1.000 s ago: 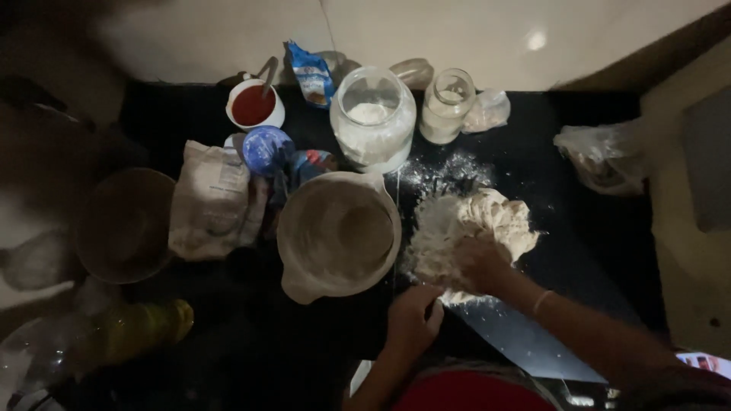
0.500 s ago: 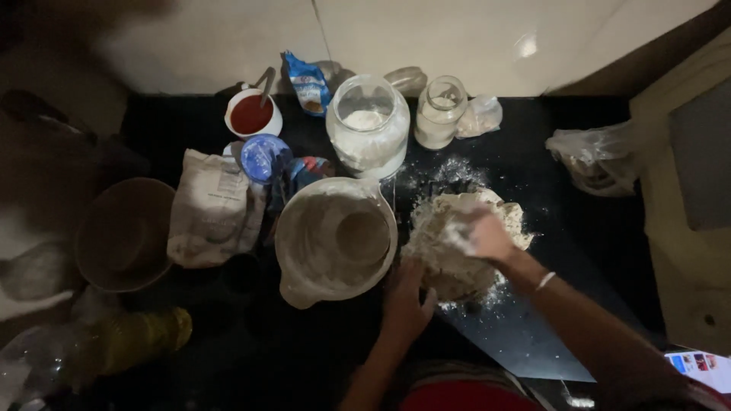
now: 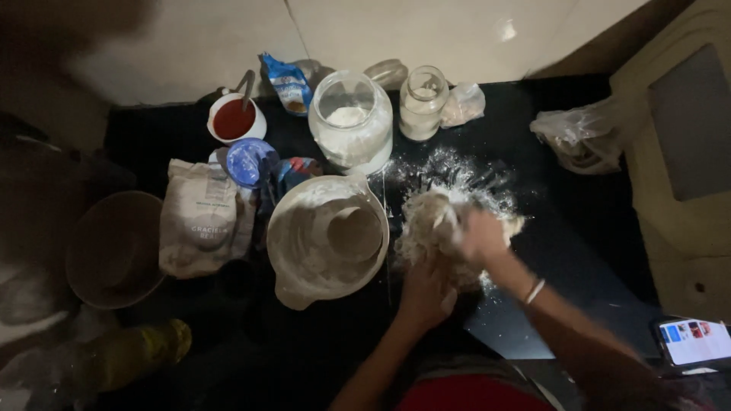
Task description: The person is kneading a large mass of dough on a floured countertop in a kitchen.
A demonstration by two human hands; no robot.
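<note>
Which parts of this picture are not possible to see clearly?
Head view:
- Right hand: motion-blurred, so its fingers on the dough are unclear.
- Left hand: its fingertips are hidden against the dough.
- Brown bowl and yellow bottle: in dark shadow, contents unreadable.
- Phone: cut by the right edge, its screen too small.
- Plastic bag: contents unclear through the crumpled film.

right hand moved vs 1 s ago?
Yes. The right hand has shifted up the dough, away from the person, toward the big flour jar.
</note>
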